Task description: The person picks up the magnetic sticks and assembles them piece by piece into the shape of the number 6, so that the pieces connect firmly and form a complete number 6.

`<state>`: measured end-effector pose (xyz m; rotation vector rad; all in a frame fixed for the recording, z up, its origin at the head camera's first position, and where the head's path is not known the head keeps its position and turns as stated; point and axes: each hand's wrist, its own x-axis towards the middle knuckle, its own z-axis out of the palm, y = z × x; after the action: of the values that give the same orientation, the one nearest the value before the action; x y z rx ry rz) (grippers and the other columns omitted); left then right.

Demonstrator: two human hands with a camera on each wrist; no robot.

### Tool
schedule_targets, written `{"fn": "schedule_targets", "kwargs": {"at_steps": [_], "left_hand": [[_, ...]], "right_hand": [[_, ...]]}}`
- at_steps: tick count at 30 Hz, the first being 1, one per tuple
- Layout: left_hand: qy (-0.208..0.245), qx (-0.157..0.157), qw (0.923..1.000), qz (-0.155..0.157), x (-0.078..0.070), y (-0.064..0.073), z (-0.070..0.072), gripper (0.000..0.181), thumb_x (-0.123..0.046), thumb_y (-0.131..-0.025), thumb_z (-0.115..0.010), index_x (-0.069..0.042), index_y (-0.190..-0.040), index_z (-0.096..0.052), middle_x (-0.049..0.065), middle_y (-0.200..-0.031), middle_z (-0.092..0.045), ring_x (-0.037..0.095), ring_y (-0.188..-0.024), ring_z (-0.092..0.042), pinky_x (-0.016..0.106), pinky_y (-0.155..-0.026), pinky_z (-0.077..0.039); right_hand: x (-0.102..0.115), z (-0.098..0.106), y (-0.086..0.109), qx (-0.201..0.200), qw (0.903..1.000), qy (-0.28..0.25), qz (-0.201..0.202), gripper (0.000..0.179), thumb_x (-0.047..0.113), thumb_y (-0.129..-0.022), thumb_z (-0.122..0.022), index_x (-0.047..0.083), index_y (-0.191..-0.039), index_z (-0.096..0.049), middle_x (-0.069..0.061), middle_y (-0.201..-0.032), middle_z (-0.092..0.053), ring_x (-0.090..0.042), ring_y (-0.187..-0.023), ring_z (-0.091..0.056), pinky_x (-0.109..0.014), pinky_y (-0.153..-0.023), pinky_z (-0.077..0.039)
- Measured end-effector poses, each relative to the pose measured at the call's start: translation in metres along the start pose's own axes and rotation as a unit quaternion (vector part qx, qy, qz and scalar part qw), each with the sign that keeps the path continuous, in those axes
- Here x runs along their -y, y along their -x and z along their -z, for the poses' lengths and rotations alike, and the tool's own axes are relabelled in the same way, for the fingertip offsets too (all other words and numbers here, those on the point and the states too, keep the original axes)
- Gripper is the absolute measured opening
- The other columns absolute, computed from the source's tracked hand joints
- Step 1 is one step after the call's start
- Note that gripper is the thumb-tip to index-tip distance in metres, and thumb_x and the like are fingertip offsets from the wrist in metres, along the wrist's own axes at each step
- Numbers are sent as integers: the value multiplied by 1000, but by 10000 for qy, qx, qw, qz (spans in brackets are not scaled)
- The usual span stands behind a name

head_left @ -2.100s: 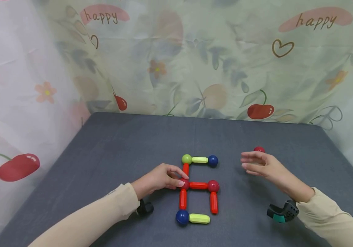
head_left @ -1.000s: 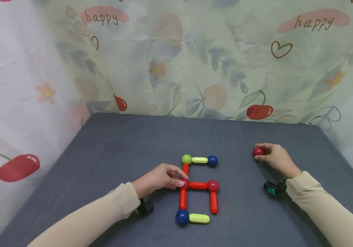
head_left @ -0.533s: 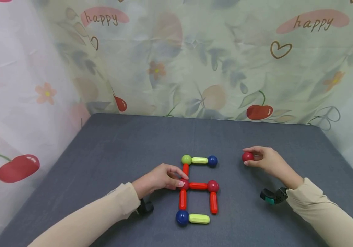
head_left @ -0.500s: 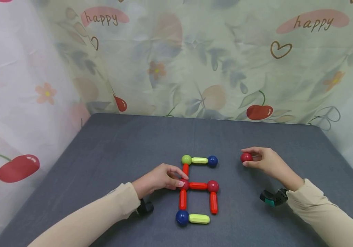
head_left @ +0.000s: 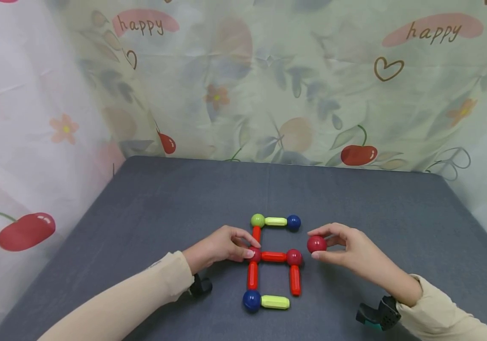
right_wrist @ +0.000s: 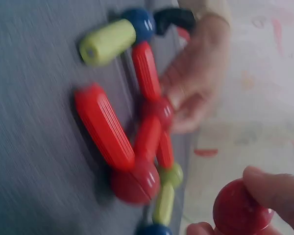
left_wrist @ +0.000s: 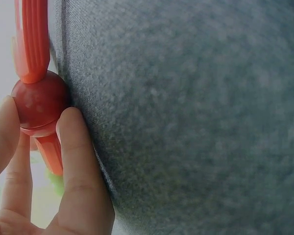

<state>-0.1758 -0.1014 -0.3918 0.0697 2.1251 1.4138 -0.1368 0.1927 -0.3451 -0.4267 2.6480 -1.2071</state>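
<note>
A flat figure of coloured toy building rods and balls lies on the dark tabletop. My left hand (head_left: 222,247) pinches the red ball (left_wrist: 39,99) at its left middle joint. To the right, my right hand (head_left: 351,248) holds a loose red ball (head_left: 316,244) between thumb and fingers, apart from the figure. Nearest it are the red corner ball (head_left: 294,257) and the blue ball (head_left: 293,222). A red rod (head_left: 295,280) points down from the corner ball. A yellow-green rod (head_left: 275,302) runs right from the lower blue ball (head_left: 252,300); their free ends do not meet.
The dark cloth-covered table (head_left: 175,199) extends around the figure. A patterned curtain (head_left: 243,80) hangs behind it and along the sides. Black wrist devices, such as the right one (head_left: 380,313), sit below the hands.
My right hand has taken hold of the loose red ball at the back right and brought it left and nearer, beside the figure. My left hand has stayed on its ball.
</note>
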Motion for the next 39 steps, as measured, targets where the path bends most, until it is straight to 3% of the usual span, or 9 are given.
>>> {"fn": "schedule_targets", "kwargs": {"at_steps": [9,19,29,39], "left_hand": [[-44,10,10000,-12,0,-1,0,24,-7,-83,-75,-11,-106,-74,8,-94,-66,15,-78,-63,32,-79,-58],[-95,8,10000,20,-1,0,1,23,-8,-83,-75,-12,-106,-74,8,-96,-66,16,-80,-63,33,-80,-57],[-63,54,10000,16,-1,0,1,23,-7,-84,-74,-12,-107,-74,8,-97,-66,16,-81,-64,33,-81,-57],[46,3,9998,-190,3,1,0,29,-6,-83,-75,-10,-112,-70,10,-104,-64,16,-83,-64,34,-82,-57]], "right_hand": [[0,-27,18,906,9936,-541,-397,43,25,-75,-84,13,-112,-65,-5,-105,-64,-18,-93,-61,-25,-71,-57],[-13,-49,28,1711,9813,-829,-295,36,17,-76,-83,16,-105,-63,-6,-105,-60,-20,-87,-60,-28,-71,-58],[-19,-53,30,1824,9813,-502,-368,33,20,-75,-83,18,-102,-64,-3,-100,-59,-19,-86,-58,-26,-68,-57],[-18,-56,29,1817,9807,-465,-549,31,13,-74,-84,14,-100,-68,-3,-96,-60,-18,-81,-58,-27,-68,-57]]}}
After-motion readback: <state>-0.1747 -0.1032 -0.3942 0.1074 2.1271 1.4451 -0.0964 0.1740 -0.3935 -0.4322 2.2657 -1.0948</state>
